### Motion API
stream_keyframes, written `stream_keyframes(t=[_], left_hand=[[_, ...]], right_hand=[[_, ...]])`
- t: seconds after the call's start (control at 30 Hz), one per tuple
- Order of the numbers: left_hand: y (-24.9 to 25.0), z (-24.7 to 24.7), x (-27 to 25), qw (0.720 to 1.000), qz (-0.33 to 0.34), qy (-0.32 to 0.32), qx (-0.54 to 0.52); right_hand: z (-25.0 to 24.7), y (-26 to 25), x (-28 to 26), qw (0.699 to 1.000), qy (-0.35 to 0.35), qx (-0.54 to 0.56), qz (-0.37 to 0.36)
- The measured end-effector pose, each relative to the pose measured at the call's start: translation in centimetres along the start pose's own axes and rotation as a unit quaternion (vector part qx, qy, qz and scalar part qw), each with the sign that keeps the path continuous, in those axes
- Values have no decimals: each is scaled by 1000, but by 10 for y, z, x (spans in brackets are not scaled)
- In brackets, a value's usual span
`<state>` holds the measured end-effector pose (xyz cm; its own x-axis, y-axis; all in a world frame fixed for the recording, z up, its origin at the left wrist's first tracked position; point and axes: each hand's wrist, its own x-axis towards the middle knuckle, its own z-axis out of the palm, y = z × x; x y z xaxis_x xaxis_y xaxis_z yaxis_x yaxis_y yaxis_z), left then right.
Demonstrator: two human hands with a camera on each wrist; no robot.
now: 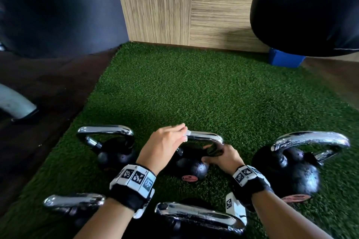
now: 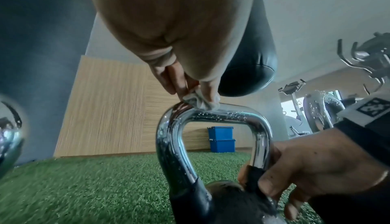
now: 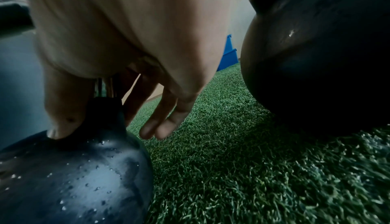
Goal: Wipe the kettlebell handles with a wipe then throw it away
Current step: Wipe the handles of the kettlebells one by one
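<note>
The left hand pinches the wipe on the top bar of the middle kettlebell's handle, at six o'clock on the turf. The right hand grips the handle's right post. Wiping is underway; next likely calls for sliding toward three o'clock.

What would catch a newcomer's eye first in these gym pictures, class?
Most likely the left hand pinching a small white wipe on top of the middle kettlebell's chrome handle, which is beaded with droplets, while the right hand grips that handle's right leg near the ball. Next, the other shiny-handled kettlebells around it on the green turf, and the black punching bag hanging top right.
</note>
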<state>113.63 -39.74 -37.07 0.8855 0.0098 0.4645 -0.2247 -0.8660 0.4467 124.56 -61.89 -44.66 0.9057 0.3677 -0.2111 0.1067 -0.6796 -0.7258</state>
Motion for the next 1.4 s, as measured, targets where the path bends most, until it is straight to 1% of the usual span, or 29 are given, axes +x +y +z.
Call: stream_keyframes(t=[0.03, 0.07, 0.17, 0.23, 0.37, 0.47, 0.6, 0.73, 0.83, 0.9, 1.0, 1.03, 1.13, 1.17, 1.23, 1.3, 1.37, 1.4], left_hand=[[-2, 0, 0, 1000, 0, 0, -8], [-6, -1, -2, 999, -14, 8, -29], [-26, -3, -11, 985, -108, 76, -111], [-32, -1, -18, 975, -145, 92, -142], [-36, 5, -21, 968, -141, 66, -197], [-49, 8, -26, 954, -178, 55, -236], [-63, 20, -38, 946, -225, 29, -230], [-63, 33, -46, 929, -250, 46, -269], [-61, 42, -48, 917, -269, 39, -292], [-59, 50, -51, 911, -282, 29, -298], [-61, 58, -52, 898, -300, 34, -320], [-63, 57, -51, 900, -299, 28, -317], [-72, 51, -50, 912, -287, -30, -292], [-73, 50, -50, 913, -287, -39, -289], [-73, 51, -48, 916, -290, -20, -278], [-70, 54, -44, 927, -279, 5, -251], [-64, 56, -32, 937, -274, 8, -217], [-61, 56, -23, 942, -274, -4, -194]], right_hand=[[0, 0, -1, 1000, 3, 1, 1], [1, 0, -1, 1000, 5, 0, 4], [2, 0, -1, 1000, 2, 4, 13], [1, 0, -1, 1000, -2, 6, 19], [0, 2, -2, 1000, -2, 5, 24], [2, 1, -4, 1000, 0, 4, 21], [0, -2, -5, 1000, -6, 13, 21], [-1, -2, -6, 999, -15, 27, 16], [-1, 0, -6, 999, -20, 31, 11], [-2, 0, -6, 999, -34, 19, 8], [-4, -1, -3, 998, -56, -17, 7], [-5, -2, -3, 998, -59, -24, 10], [-6, -1, -3, 997, -65, -51, 12], [-8, -1, -4, 996, -65, -59, 14], [-12, 1, -5, 995, -67, -73, 15], [-19, 1, -6, 991, -77, -107, 22], [-26, 0, -8, 987, -100, -126, 21], [-29, 1, -8, 984, -115, -133, 17]])
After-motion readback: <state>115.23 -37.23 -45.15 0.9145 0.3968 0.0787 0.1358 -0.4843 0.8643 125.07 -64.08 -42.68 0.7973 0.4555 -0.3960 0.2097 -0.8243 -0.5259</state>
